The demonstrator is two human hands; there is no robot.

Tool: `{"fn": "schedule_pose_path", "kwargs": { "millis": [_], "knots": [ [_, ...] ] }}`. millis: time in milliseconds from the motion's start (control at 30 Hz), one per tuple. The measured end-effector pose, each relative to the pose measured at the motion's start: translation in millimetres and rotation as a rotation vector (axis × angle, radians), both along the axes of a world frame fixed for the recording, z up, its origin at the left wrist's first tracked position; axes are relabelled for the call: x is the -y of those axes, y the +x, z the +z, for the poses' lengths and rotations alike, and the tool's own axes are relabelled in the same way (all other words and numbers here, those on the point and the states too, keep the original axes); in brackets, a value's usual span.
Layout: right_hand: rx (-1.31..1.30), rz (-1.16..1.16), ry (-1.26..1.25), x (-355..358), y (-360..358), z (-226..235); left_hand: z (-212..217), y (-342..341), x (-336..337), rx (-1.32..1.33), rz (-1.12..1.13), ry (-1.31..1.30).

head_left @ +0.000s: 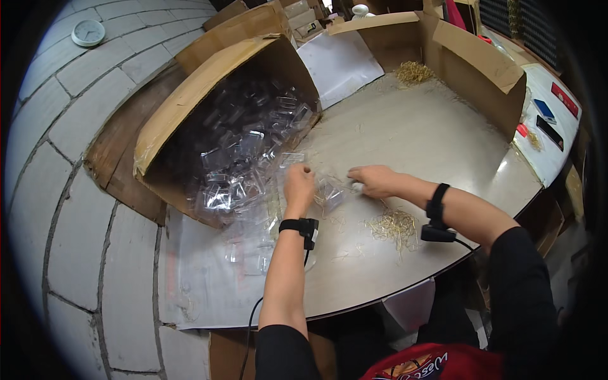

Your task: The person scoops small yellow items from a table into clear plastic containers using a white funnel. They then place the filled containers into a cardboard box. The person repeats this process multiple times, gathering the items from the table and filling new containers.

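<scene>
Grey-beige tabletop (430,139) is seen across the middle, curved edge toward the person; brown cardboard box (190,107) is tipped on its side at the left, mouth facing the hands, packed w/ clear plastic blister shells (244,152) spilling out onto the table; a second open cardboard box (481,57) is set at the far right, w/ a white sheet (339,63) laid between the two. Beyond the table edge at right, a white surface (557,145) is seen w/ small flat packets on it: blue (543,109), red (563,99), black (549,132), all oblong; print too small to tell. A round white clock (88,32) is lying on the grey floor tiles, top left. One clear shell (330,190) is held between both hands, approx. mid-table; left hand (299,183) is closed on its left side, right hand (373,180) is closed on its right end, fingers pinched narrow; long axis can't be told through the glare. Both hands are about equally near. A small heap of straw-coloured wire bits (394,225) lies just toward the person from the right hand, near the wrist.
</scene>
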State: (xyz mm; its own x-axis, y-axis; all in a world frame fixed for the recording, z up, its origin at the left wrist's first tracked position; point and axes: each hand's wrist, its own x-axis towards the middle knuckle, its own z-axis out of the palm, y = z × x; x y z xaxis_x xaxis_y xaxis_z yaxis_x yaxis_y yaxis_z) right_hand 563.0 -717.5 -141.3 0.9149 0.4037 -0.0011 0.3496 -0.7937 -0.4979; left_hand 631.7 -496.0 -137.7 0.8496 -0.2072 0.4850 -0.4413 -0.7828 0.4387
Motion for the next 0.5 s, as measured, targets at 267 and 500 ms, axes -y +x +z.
{"fn": "schedule_pose_path", "kwargs": {
  "millis": [267,500],
  "knots": [
    [0.037,0.357,-0.286,-11.4,-47.3,-19.5,14.9,-32.3,-86.1,-0.018,0.274,-0.134],
    [0.017,0.136,-0.143,36.3,-127.5,-16.8,20.2,-130.0,-89.6,-0.386,0.167,-0.791]
  ]
}}
